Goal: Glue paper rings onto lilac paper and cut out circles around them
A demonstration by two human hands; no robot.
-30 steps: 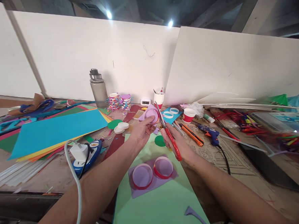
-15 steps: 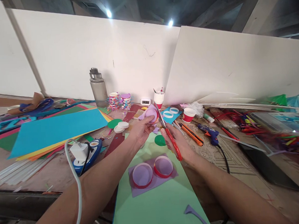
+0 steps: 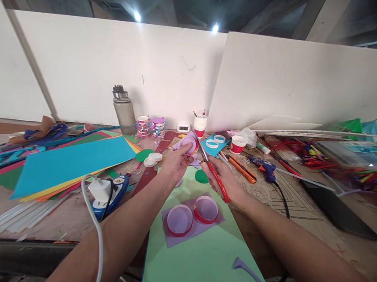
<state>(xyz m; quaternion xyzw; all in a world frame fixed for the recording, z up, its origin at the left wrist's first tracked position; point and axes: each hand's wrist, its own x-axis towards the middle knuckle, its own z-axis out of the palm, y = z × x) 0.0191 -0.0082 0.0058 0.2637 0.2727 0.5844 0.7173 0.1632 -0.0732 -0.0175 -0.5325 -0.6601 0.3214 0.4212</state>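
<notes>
My left hand (image 3: 178,163) is closed on a paper cup ring (image 3: 189,145) with purple foam sheet on it. In my right hand (image 3: 224,177) is a pair of red-handled scissors (image 3: 214,171), its blades pointing up beside the purple sheet's right edge. Whether the blades touch the sheet is hard to tell. Below my hands, two red-rimmed cup rings (image 3: 179,220) stand on a purple foam piece (image 3: 194,232), which lies on a light green sheet (image 3: 196,268). A dark green disc (image 3: 201,177) rests between my wrists.
Coloured sheets (image 3: 78,164) and a blue power strip (image 3: 115,194) lie at left. Behind stand a bottle (image 3: 123,113), stacked ring towers (image 3: 143,127) and a cup with tools (image 3: 200,125). At right are a utility knife (image 3: 241,168), a glue gun (image 3: 267,170) and a black tablet-like slab (image 3: 339,210).
My left hand and the purple-covered ring have shifted very slightly left and turned a little. The scissors stay almost in the same place. The rings on the green sheet have not moved.
</notes>
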